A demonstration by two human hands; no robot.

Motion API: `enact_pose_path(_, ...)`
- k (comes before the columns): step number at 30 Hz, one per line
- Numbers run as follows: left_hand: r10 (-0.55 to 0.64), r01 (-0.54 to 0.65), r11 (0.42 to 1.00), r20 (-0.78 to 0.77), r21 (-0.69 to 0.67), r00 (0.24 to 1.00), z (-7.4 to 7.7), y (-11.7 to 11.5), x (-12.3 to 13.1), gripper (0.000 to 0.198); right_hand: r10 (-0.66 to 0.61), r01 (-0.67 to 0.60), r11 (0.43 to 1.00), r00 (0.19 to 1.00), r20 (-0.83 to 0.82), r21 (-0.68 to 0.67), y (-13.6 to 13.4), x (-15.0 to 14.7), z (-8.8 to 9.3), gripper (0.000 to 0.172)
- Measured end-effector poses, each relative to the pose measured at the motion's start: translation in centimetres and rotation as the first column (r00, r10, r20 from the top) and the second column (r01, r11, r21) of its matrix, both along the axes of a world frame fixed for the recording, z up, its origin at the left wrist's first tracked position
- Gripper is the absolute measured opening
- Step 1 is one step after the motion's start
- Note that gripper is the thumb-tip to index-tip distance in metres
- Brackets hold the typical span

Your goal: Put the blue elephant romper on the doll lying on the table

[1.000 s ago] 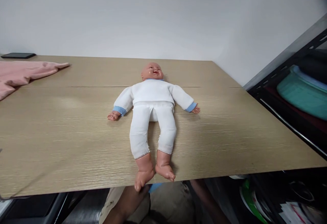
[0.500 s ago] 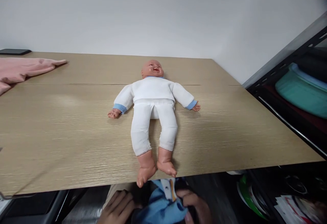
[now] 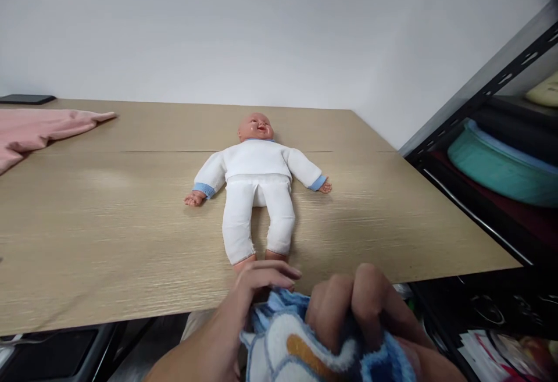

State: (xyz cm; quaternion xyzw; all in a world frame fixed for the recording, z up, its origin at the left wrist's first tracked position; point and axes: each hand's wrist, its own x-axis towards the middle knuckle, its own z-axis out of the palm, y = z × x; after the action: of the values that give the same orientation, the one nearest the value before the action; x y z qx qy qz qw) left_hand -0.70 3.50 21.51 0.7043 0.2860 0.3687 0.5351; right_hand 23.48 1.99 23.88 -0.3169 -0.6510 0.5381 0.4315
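A baby doll in a white top and trousers with blue cuffs lies face up on the wooden table, arms spread. Its feet are mostly hidden behind my left hand. A fluffy blue cloth piece with a white and orange pattern is bunched at the table's front edge; its full shape is cut off by the frame. My left hand curls round the cloth's left side. On the other side my right hand grips it with bent fingers, which are partly buried in the fabric.
Pink fabric lies at the table's left, with a dark flat device behind it. On the right, a black shelf rack holds a teal basin. Papers lie lower down.
Both hands have come up from below the table edge with the blue cloth, now in front of the doll's feet. The doll keeps its pose; the view has shifted slightly.
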Motion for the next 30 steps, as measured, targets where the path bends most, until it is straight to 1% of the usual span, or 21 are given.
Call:
enact_pose_path(1,-0.048,0.049,0.998,0.031,-0.039,0.998,1.0,0.6,0.2,0.066,0.018,-0.024,0.999,0.991,-0.134,-0.041,0.7,-0.5,0.9,0.031)
enact_pose_path(2,-0.083,0.088,0.994,0.072,-0.069,0.994,1.6,1.2,0.2,0.058,0.052,-0.07,0.995,0.967,-0.249,-0.066,1.5,-0.8,1.6,0.024)
enact_pose_path(3,-0.097,0.109,0.99,0.136,-0.084,0.986,1.9,1.7,0.1,0.048,0.085,-0.103,0.994,0.944,-0.319,-0.04,2.3,-0.9,2.1,0.021)
enact_pose_path(4,-0.092,0.113,0.989,0.201,-0.096,0.975,2.0,2.1,-0.2,0.037,0.121,-0.132,0.991,0.932,-0.342,-0.009,3.2,-0.8,2.5,0.02)
enact_pose_path(6,-0.062,0.097,0.988,0.262,-0.122,0.963,1.7,2.7,-0.9,0.022,0.166,-0.159,0.986,0.95,-0.264,0.049,4.9,0.3,3.0,0.017)
enact_pose_path(8,-0.049,0.087,0.984,0.229,-0.157,0.972,1.5,3.2,-1.7,0.01,0.2,-0.198,0.98,0.971,-0.128,0.029,6.2,1.9,3.3,0.015)
enact_pose_path(9,-0.051,0.088,0.98,0.203,-0.177,0.978,1.6,3.5,-1.9,0.011,0.226,-0.226,0.974,0.973,-0.055,0.008,6.7,2.7,3.5,0.018)
enact_pose_path(11,-0.033,0.06,0.984,0.157,-0.17,0.987,2.1,4.1,-2.0,0.013,0.283,-0.282,0.959,0.956,0.072,-0.024,7.4,3.6,3.8,0.034)
enact_pose_path(13,0.009,-0.005,0.999,0.109,-0.043,0.994,3.1,4.9,-1.6,0.012,0.311,-0.308,0.95,0.936,0.164,-0.039,7.9,3.7,4.1,0.053)
enact_pose_path(14,0.036,-0.04,0.997,0.065,0.063,0.997,3.6,5.4,-1.3,0.011,0.307,-0.309,0.951,0.928,0.213,-0.022,8.1,3.5,4.3,0.06)
enact_pose_path(15,0.069,-0.071,0.981,0.015,0.182,0.997,4.0,5.8,-1.0,0.011,0.288,-0.301,0.954,0.921,0.263,0.009,8.3,3.1,4.5,0.066)
enact_pose_path(16,0.112,-0.097,0.948,-0.032,0.302,0.993,4.3,6.3,-0.8,0.014,0.257,-0.286,0.957,0.914,0.315,0.051,8.4,2.7,4.7,0.071)
enact_pose_path(17,0.164,-0.12,0.898,-0.07,0.423,0.984,4.5,6.7,-0.7,0.017,0.22,-0.273,0.957,0.903,0.369,0.099,8.6,2.3,5.0,0.075)
enact_pose_path(18,0.232,-0.144,0.825,-0.095,0.547,0.968,4.4,7.1,-0.6,0.022,0.179,-0.261,0.954,0.891,0.417,0.149,8.7,1.9,5.2,0.076)
enact_pose_path(20,0.363,-0.173,0.622,-0.086,0.763,0.928,3.9,7.7,-0.6,0.03,0.114,-0.246,0.942,0.876,0.469,0.23,9.0,1.3,5.5,0.073)
enact_pose_path(21,0.41,-0.175,0.525,-0.067,0.833,0.91,3.5,7.8,-0.7,0.032,0.088,-0.234,0.938,0.875,0.477,0.257,9.0,1.1,5.6,0.068)
enact_pose_path(22,0.44,-0.175,0.452,-0.048,0.875,0.897,3.1,7.8,-0.8,0.032,0.064,-0.216,0.938,0.878,0.475,0.272,9.1,1.0,5.5,0.063)
enact_pose_path(23,0.457,-0.173,0.411,-0.038,0.895,0.889,2.8,7.8,-0.9,0.031,0.047,-0.193,0.941,0.887,0.46,0.276,9.2,0.9,5.5,0.058)
enact_pose_path(25,0.479,-0.168,0.395,-0.046,0.903,0.877,2.4,7.5,-1.0,0.03,0.048,-0.166,0.953,0.91,0.412,0.254,9.2,0.9,5.2,0.058)
enact_pose_path(27,0.502,-0.153,0.38,-0.065,0.912,0.862,2.3,7.0,-1.2,0.034,0.086,-0.181,0.958,0.919,0.384,0.221,9.1,0.9,4.8,0.067)
enact_pose_path(30,0.531,-0.143,0.31,-0.046,0.94,0.846,2.4,6.5,-1.5,0.038,0.102,-0.185,0.967,0.91,0.402,0.174,8.6,0.9,4.4,0.079)
